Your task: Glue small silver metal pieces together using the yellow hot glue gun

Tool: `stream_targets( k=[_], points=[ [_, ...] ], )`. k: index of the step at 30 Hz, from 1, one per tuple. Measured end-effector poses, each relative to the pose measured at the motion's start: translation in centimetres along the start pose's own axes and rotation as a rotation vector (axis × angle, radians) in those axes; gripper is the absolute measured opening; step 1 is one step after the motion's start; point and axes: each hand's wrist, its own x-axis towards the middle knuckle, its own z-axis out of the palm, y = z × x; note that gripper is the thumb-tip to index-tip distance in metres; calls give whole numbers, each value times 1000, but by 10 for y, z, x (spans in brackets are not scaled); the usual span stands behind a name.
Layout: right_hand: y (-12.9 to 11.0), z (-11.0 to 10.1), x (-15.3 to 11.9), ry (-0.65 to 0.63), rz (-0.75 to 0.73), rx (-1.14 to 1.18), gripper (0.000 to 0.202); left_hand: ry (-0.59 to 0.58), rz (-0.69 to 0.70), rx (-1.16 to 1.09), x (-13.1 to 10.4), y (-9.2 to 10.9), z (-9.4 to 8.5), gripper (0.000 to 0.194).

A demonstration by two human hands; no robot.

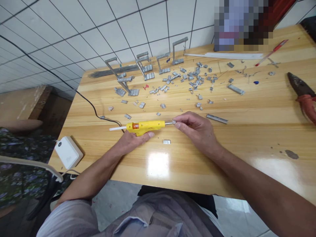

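Note:
My left hand is wrapped round a yellow glue gun, which lies level with its metal nozzle pointing right. A white glue stick sticks out of its rear end. Between the thumb and forefinger of my right hand is a small grey piece, right at the nozzle's tip. Below the gun, a small silver block rests on the wooden table.
Small metal frames stand at the back, beside scattered silver pieces. Red-handled pliers and a red pen lie right. A white box sits left, near a black cable. A person's patterned clothing shows far left.

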Motion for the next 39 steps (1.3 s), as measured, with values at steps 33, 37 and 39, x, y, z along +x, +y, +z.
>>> stream_targets(
  k=[33,37,39],
  points=[
    [-2,-1,-1,-8,15,-14,10,-27,-77,-57,0,-3,-2,42],
    [-1,-1,-1,-8,7,-14,9,-21,-81,-62,0,-2,-1,39],
    [-1,-1,-1,-9,5,-16,10,-17,-77,-61,0,-2,-1,38]
  ],
)
